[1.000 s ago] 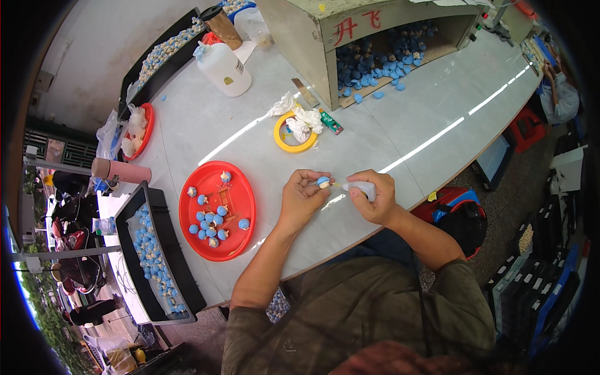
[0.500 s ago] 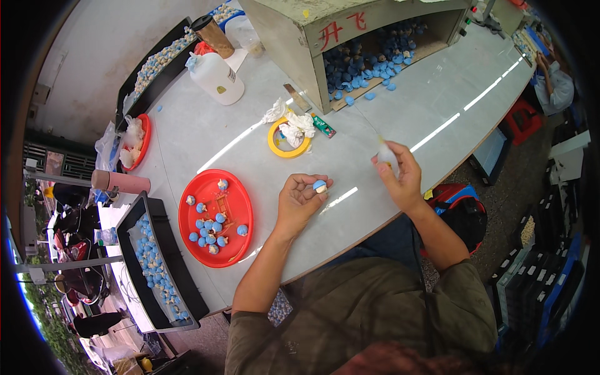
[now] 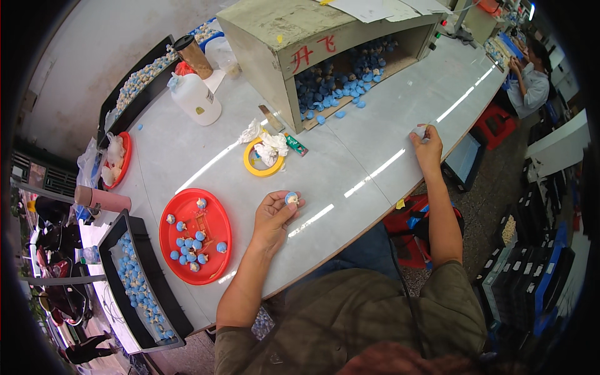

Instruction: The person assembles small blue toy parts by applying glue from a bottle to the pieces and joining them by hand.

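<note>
My left hand (image 3: 274,215) rests on the grey table (image 3: 187,150), its fingers pinching a small blue and white piece (image 3: 291,198). Just left of it lies a red round tray (image 3: 215,265) with several similar blue pieces (image 3: 187,240). My right hand (image 3: 428,145) is stretched far out to the right near the table edge, fingers closed on a small white object (image 3: 419,130). Beyond both hands stands an open-fronted box (image 3: 275,56) with many blue pieces (image 3: 344,81) inside.
A yellow ring (image 3: 250,167) with white rags, a white jug (image 3: 197,99), a second red tray (image 3: 127,156) and black trays of pieces (image 3: 134,281) stand around. Another person (image 3: 528,81) sits at the far right. A red stool (image 3: 494,122) is beside the table.
My hands were together over the table; the right hand has swung out to the right and away with the white object. The left hand stayed, still holding the blue and white piece.
</note>
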Action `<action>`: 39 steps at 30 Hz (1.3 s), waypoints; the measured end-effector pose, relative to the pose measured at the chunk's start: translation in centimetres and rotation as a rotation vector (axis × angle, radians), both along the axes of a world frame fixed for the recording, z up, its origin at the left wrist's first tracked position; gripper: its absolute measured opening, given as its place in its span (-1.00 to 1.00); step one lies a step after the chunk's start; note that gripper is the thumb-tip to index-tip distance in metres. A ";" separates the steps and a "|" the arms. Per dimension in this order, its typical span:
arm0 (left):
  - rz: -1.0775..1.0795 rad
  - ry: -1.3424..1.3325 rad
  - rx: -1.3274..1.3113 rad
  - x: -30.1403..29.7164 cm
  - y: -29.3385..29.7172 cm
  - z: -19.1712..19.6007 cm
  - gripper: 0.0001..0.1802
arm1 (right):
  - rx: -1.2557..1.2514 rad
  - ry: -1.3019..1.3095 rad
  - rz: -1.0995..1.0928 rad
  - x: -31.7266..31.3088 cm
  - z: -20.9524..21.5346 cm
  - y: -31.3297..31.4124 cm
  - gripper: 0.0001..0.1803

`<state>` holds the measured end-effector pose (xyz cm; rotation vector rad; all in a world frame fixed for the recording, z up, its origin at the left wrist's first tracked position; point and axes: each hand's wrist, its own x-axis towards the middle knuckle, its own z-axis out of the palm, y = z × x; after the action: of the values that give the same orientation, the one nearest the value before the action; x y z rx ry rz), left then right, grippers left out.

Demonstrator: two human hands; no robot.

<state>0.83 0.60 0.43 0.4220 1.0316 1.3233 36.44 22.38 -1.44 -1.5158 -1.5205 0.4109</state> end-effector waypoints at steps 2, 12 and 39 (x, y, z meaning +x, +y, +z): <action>0.016 -0.004 -0.002 0.0 0.0 0.0 -0.66 | 0.005 0.018 -0.002 -0.4 -0.1 -0.8 -0.58; 0.052 0.013 -0.003 0.0 0.1 -0.1 -0.64 | 0.360 -0.307 0.462 -13.9 3.9 -1.5 -0.68; 0.197 -0.159 0.065 -0.5 0.0 -1.0 -0.64 | -0.826 0.600 1.209 -22.4 3.4 -9.6 -0.75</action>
<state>0.29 0.60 -0.62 0.2637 0.9168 1.5445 14.02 12.76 2.01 -0.6333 -1.6554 2.1657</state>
